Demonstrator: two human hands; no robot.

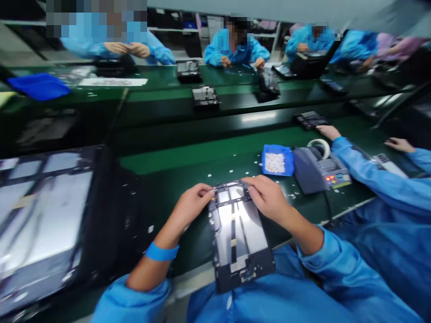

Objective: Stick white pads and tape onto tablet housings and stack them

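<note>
Tablet frame (239, 233), long axis running away from wearer, overhangs worktop (175, 179) edge. Left hand (191, 208) pinches far-left corner; right hand (267, 197) presses far-right corner, fingers closed on it.

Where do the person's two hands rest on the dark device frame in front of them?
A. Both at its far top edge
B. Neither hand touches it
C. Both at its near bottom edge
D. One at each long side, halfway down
A: the left hand pinches the far top-left corner of the device frame and the right hand lies over its far top-right corner; the near end is free.
</note>
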